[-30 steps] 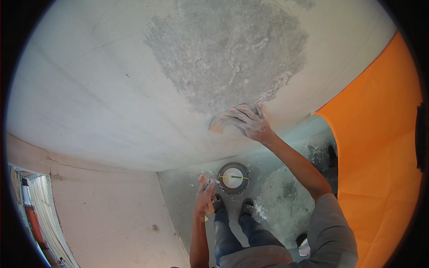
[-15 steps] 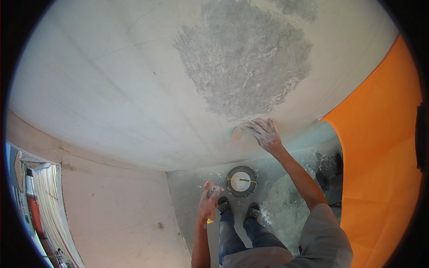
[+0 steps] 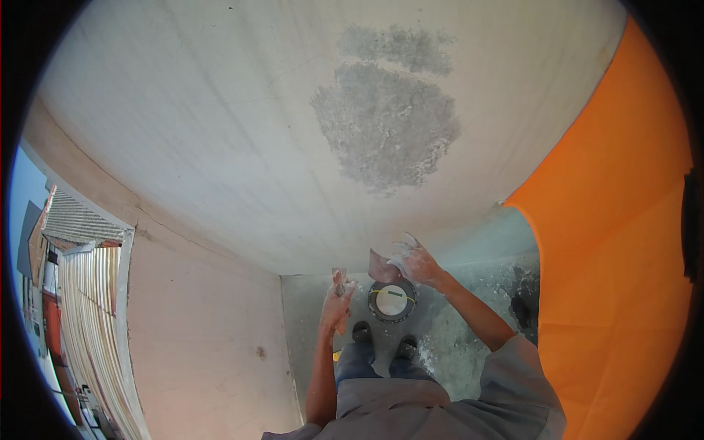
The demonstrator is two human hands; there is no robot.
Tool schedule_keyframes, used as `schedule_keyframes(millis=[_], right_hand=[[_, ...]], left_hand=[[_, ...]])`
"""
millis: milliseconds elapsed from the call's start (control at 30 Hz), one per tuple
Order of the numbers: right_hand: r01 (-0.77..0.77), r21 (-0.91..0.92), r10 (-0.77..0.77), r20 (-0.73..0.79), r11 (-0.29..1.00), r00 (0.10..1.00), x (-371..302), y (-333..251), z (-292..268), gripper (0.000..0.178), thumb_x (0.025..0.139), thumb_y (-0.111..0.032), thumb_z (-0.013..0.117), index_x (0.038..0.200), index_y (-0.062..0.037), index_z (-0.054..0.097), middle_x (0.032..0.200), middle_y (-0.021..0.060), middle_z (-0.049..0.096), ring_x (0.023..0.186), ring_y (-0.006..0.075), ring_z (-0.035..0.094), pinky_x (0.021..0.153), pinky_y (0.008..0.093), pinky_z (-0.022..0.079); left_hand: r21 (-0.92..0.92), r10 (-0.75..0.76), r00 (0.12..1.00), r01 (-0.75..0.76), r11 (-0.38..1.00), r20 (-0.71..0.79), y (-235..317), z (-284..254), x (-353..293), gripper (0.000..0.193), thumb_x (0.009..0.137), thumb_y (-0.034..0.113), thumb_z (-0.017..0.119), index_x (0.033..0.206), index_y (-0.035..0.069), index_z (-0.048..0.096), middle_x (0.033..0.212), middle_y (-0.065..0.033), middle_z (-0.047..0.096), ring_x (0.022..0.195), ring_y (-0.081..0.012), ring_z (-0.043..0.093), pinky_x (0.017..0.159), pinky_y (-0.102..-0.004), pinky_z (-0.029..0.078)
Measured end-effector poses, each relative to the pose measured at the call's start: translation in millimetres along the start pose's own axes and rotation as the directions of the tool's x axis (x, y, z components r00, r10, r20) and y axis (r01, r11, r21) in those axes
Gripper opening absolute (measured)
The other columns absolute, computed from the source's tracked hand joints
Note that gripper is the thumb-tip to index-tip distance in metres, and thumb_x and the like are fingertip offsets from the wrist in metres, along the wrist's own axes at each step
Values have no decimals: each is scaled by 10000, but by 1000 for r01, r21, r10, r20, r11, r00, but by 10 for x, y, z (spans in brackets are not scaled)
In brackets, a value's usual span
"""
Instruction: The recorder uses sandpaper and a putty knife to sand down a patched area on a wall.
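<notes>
My right hand (image 3: 416, 262), dusted white, pinches a reddish-brown sheet of sandpaper (image 3: 383, 268) by its right side. The sheet hangs off the wall, above the bucket. My left hand (image 3: 336, 305), also dusty, is closed round a putty knife (image 3: 339, 279); its blade end points up past my fingers, and most of the handle is hidden. Ahead, the pale wall (image 3: 242, 169) carries a rough grey patch (image 3: 389, 125) with a smaller grey strip (image 3: 396, 47) above it. Neither hand touches the patch.
A dark-rimmed round bucket (image 3: 392, 317) with a white top and a yellow strap stands before my feet. An orange sheet (image 3: 587, 293) hangs at the right. At the left are a low pinkish wall (image 3: 205, 330) and an opening to outdoors. White splashes mark the grey floor (image 3: 469, 323).
My right hand has left the wall below the grey patch and come down and inward, with the sandpaper now visible. My left hand has risen slightly. The view has shifted, showing more upper wall.
</notes>
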State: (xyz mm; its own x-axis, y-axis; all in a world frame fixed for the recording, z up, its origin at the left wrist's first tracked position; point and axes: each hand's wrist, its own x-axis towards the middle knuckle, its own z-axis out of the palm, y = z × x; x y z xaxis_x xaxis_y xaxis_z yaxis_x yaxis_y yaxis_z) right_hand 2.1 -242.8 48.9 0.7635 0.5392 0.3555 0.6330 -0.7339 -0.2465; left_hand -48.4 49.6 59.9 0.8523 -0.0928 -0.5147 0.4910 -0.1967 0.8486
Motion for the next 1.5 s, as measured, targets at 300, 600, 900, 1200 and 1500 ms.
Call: schedule_keyframes(millis=[300,600,900,1200,1500], right_hand=[[-510,556,648,-70,657,758,-1044,-1796,343,367,1065,-270,548,1154,57,688,1046,302,690,1007,473,660,889,487,518],[-566,686,827,-94,457,554,-1860,-1027,-124,428,1104,-339,493,1086,41,689,947,204,721,925,317,698,855,419,519],[-395,918,811,250,-26,529,-2470,-1181,39,446,1139,-361,431,1247,-6,679,1047,52,709,1007,128,649,867,320,534],[-505,863,842,267,7,468,-2627,-1654,44,371,1116,-388,490,1292,-71,570,997,59,625,889,148,618,800,301,542],[-529,834,613,503,-158,610,-1904,-1803,-107,509,1096,-416,539,1377,4,596,1242,74,673,1152,155,608,1017,295,466]], left_hand=[[512,425,898,-419,750,111,246,495,-199,682,887,465,760,1387,33,590,1319,-210,671,1129,-438,660,979,-446,526],[113,45,946,-85,990,320,170,1167,-773,694,928,545,720,1462,129,568,995,-46,662,763,-171,629,604,-329,536],[24,-46,807,39,999,589,-50,1441,-1126,517,978,452,704,1432,211,645,803,72,582,567,-3,415,453,-178,352],[423,198,963,-259,868,184,-390,1507,-1234,476,876,288,785,1316,134,686,912,-83,711,784,-297,683,619,-390,541],[693,592,775,-552,464,221,-659,1720,-1260,593,881,139,654,1465,106,554,1241,-237,661,1024,-451,673,840,-524,546]])
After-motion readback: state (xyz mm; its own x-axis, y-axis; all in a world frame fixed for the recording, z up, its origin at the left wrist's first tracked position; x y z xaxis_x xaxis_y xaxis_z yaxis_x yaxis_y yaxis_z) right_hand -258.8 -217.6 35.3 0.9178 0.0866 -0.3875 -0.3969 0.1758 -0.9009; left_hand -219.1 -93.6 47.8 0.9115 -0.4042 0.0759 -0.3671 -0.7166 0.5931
